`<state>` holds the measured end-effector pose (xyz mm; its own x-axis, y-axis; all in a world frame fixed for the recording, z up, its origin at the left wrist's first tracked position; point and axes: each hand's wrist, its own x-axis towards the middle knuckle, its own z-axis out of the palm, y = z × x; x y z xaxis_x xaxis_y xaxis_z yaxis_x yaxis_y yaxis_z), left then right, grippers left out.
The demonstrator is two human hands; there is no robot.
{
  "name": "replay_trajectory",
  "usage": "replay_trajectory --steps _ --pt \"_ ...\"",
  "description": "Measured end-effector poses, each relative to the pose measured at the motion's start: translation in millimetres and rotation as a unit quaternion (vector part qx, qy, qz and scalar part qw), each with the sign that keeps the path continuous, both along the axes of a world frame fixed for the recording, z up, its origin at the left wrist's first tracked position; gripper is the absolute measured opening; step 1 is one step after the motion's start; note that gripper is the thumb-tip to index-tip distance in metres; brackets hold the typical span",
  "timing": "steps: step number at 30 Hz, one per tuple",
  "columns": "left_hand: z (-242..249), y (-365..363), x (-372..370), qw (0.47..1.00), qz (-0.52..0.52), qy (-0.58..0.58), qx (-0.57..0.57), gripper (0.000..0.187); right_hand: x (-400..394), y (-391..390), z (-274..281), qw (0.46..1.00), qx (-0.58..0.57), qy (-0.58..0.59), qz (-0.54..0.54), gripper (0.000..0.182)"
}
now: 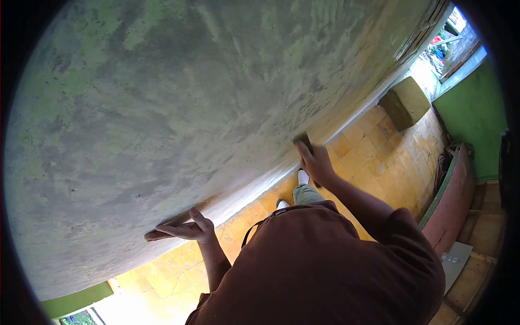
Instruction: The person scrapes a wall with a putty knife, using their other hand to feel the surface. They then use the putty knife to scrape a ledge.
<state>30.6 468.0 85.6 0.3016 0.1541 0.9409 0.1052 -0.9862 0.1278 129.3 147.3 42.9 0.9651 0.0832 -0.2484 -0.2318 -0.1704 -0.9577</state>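
Concrete block (404,102) near wall (206,97), yellow floor (374,157)

yellow tiled floor (374,157), stone block (405,102), green wall (474,116)

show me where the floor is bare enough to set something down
The yellow tiled floor is bare between the wall and the reddish board, up to the block. Another bare patch lies below the left hand. It is crowded at the feet, under the right hand with its tool.

Left hand (184,230) spread flat, fingers extended; right hand (316,162) seemingly clenched, arm outstretched.
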Motion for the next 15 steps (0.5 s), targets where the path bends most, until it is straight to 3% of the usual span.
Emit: replay_trajectory --steps 5,7,11,13,15 --pt "0 -1 -1 1.0 0.002 0.001 0.003 0.083 -10 0 18 0.997 0.069 -0.003 -0.017 0.052" --pt "0 0 0 1.0 -0.003 0.0 0.003 0.083 -24 -10 0 1.0 -0.007 0.008 -0.009 0.052" --pt "1 0 1 1.0 0.004 0.002 0.008 0.084 -23 -11 -3 0.996 -0.055 0.064 0.025 0.052" --pt "0 -2 -1 1.0 0.0 0.006 0.004 0.084 5 4 32 1.0 0.026 0.008 -0.008 0.052" --pt "1 -1 0 1.0 0.008 0.004 0.005 0.084 -1 4 26 0.999 0.033 0.004 -0.007 0.053"
